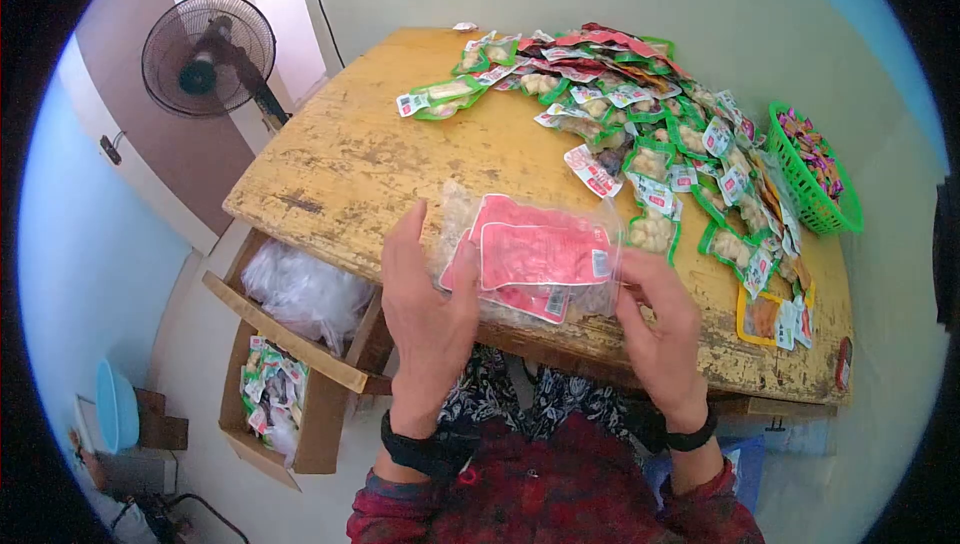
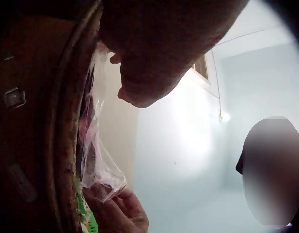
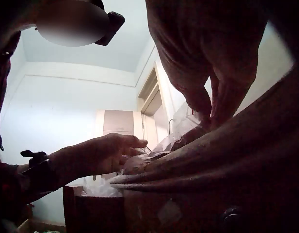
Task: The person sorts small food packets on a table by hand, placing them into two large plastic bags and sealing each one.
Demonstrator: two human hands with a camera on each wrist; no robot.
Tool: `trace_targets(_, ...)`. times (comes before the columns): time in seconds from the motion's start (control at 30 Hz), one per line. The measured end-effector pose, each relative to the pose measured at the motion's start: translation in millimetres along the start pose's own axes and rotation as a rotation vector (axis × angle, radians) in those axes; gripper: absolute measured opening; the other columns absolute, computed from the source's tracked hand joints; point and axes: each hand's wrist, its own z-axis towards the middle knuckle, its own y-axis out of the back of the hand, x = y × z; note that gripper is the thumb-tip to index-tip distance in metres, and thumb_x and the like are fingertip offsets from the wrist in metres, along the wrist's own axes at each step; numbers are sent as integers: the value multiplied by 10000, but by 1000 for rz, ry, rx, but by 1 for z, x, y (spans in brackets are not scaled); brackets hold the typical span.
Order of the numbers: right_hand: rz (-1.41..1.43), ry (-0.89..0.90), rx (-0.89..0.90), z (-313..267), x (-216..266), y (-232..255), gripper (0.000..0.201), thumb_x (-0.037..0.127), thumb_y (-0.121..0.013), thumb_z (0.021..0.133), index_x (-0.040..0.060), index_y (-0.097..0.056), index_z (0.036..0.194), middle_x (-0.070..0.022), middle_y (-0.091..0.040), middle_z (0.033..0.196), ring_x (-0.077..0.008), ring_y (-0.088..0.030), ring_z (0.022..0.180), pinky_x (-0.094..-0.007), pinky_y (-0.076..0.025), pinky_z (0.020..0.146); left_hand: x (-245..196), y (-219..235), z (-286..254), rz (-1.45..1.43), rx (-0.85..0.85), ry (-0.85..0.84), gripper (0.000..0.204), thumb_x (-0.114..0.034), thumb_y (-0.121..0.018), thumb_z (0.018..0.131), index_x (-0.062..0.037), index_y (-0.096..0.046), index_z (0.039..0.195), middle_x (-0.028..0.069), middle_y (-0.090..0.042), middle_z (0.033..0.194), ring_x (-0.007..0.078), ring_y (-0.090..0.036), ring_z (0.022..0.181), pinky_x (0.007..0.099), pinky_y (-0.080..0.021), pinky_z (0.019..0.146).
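At lower centre of the head view, the left hand and right hand each pinch an edge of a clear plastic bag holding red snack packets — resting on the counter near its front edge. A loose pinch could let the packets slide out toward the open cardboard box below.

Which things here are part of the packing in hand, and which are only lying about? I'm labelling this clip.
In hand:
- clear plastic bag holding red snack packets
- left hand and right hand, both holding the bag

Lying about:
- green-edged snack packets spread over the worn yellow wooden table
- green plastic basket
- black standing fan
- cardboard box
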Motion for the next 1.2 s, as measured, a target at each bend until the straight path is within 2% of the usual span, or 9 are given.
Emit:
trace_targets(0.13, -99, 84, 64, 7, 5, -3, 238, -79, -622, 894, -6, -669, 1116, -157, -696, 1079, -317, -693, 971, -368, -545, 854, 17, 2, -6, -121, 116, 85, 580, -133, -625, 1013, 22, -412, 1530, 220, -475, 1527, 333, -513, 1371, 439, -400, 1160)
trace_targets(0.23, -5, 25, 158, 6, 8, -9, 247, -95, -620, 882, 4, -685, 1098, -151, -701, 1053, -300, -697, 970, -354, -542, 849, 12, -1, -5, -351, 85, 160, 586, -101, -661, 977, 85, -423, 1479, 304, -546, 1383, 451, -550, 1271, 474, -435, 1087)
trace_targets(0.43, 50, 55, 272, 9, 12, -11, 224, -82, -625, 887, 16, -671, 1083, -128, -667, 956, -288, -666, 869, -349, -533, 781, 11, 8, 1, 70, 254, -139, 564, -193, -715, 939, -16, -556, 1450, 231, -513, 1470, 381, -536, 1301, 445, -428, 1105)
trace_targets(0.57, 95, 92, 325, 8, 4, -8, 196, -64, -617, 900, 17, -656, 1073, -116, -633, 914, -266, -631, 803, -341, -521, 753, 0, 5, 1, 190, 261, -145, 474, -290, -747, 892, -42, -676, 1290, 203, -560, 1405, 411, -498, 1300, 508, -381, 1105)
trace_targets(0.67, 99, 21, 296, 6, 0, -7, 196, -51, -587, 934, 16, -658, 1104, -121, -655, 969, -261, -637, 829, -343, -525, 775, -3, -1, 1, 310, 214, -232, 395, -324, -735, 892, -38, -705, 1162, 181, -584, 1375, 423, -449, 1359, 568, -329, 1127)
trace_targets(0.77, 157, -121, 286, 5, 3, 3, 217, 51, -613, 970, 16, -646, 1181, -183, -677, 1122, -352, -663, 1044, -399, -534, 916, 2, -6, 0, 317, 179, -254, 310, -285, -714, 903, -44, -695, 1096, 173, -586, 1380, 445, -398, 1424, 581, -301, 1162)
trace_targets(0.93, -30, -10, 315, 5, 0, 12, 279, 115, -593, 1009, 28, -653, 1266, -166, -697, 1193, -314, -679, 1077, -388, -531, 930, 5, -14, -6, 271, 158, -220, 301, -271, -709, 886, -32, -677, 1065, 181, -576, 1390, 471, -369, 1446, 591, -292, 1170)
trace_targets(1.07, -178, 55, 353, 26, -5, 42, 266, 131, -607, 1010, 27, -672, 1245, -141, -719, 1165, -274, -697, 1051, -376, -543, 892, -3, -10, -5, 280, 204, -245, 578, -449, -765, 851, -21, -638, 1219, 182, -524, 1478, 468, -326, 1487, 659, -203, 1201)
trace_targets(1.2, -223, -2, 234, 78, -15, 75, 197, 165, -644, 984, 18, -706, 1101, -160, -726, 1002, -349, -706, 947, -411, -556, 840, -5, 8, -3, 190, 405, -399, 1017, -652, -781, 764, -24, -473, 1502, 185, -452, 1566, 460, -317, 1499, 681, -169, 1213)
